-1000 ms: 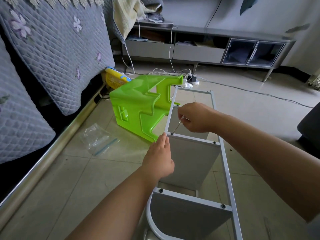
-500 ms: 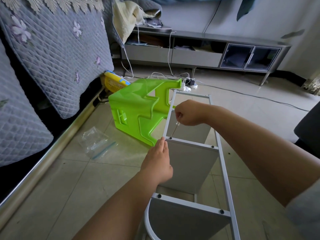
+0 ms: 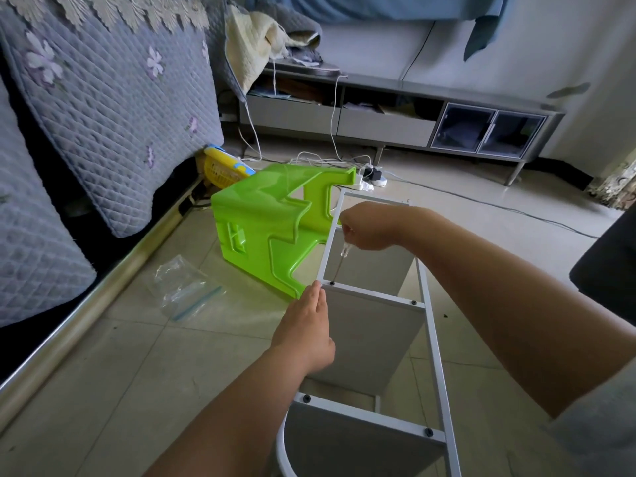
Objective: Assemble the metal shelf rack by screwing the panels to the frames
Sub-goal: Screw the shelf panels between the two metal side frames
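While the rack lies on its side on the floor (image 3: 113,366), its white frame (image 3: 434,342) faces up w/ two grey panels (image 3: 371,335) hanging below the rungs, screw heads showing at the rung ends. Green plastic stool (image 3: 261,235) lies tipped just beside the frame's far left; clear bag (image 3: 182,290) on the tiles nearby. Left hand (image 3: 304,333), fingers straight, presses the frame's left rail below the corner. Right hand (image 3: 370,228) pinches a clear-handled screwdriver (image 3: 341,261), tip at the corner screw (image 3: 332,282). Risks: tilted shaft may cam out of the head; frame may shift if the left-hand brace eases, misaligning the hole.
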Action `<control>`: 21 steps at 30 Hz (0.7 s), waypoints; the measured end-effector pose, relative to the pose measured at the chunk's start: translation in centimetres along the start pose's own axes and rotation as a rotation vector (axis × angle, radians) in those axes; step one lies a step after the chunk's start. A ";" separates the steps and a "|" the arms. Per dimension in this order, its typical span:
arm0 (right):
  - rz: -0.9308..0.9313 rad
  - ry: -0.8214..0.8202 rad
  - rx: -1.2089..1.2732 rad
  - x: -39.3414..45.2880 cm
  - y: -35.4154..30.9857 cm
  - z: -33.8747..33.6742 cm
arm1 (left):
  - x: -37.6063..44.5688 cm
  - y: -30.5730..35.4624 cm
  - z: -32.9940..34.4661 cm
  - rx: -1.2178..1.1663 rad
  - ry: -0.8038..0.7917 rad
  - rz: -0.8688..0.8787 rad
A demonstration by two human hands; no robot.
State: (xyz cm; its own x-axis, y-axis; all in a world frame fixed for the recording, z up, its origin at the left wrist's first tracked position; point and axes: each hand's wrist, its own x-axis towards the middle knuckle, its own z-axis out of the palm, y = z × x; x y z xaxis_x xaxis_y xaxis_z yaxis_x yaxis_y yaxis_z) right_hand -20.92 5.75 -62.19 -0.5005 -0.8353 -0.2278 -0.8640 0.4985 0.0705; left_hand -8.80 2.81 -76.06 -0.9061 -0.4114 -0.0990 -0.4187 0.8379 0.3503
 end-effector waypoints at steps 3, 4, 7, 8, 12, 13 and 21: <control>-0.031 0.066 -0.074 -0.1 -0.5 -0.2 | -0.1 0.0 0.1 -0.006 0.004 -0.004; -0.035 0.062 -0.123 -0.1 -0.5 -0.2 | -0.1 -0.1 0.2 -0.001 0.005 -0.002; 0.000 0.046 -0.194 -0.2 -0.4 0.0 | -0.2 0.0 0.1 0.007 0.004 0.004; 0.008 0.044 -0.208 -0.3 -0.4 0.2 | -0.2 -0.1 0.1 0.013 0.009 0.003; 0.004 0.020 -0.205 -0.6 -0.5 1.1 | -0.3 -0.1 0.2 0.017 0.018 -0.002; -0.008 -0.001 -0.181 -0.8 -0.3 1.2 | -0.3 -0.1 0.3 0.017 0.015 -0.004; 0.016 0.196 0.020 -3.6 3.7 2.4 | -0.2 0.5 0.3 0.358 0.183 0.050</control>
State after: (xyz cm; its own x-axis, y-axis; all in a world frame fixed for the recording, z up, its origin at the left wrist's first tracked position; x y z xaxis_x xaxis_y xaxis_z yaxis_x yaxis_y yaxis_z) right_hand -22.24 11.15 -63.42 -0.5168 -0.8555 -0.0327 -0.8556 0.5148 0.0533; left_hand -8.84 3.45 -76.15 -0.9134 -0.3971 0.0890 -0.3987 0.9171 0.0004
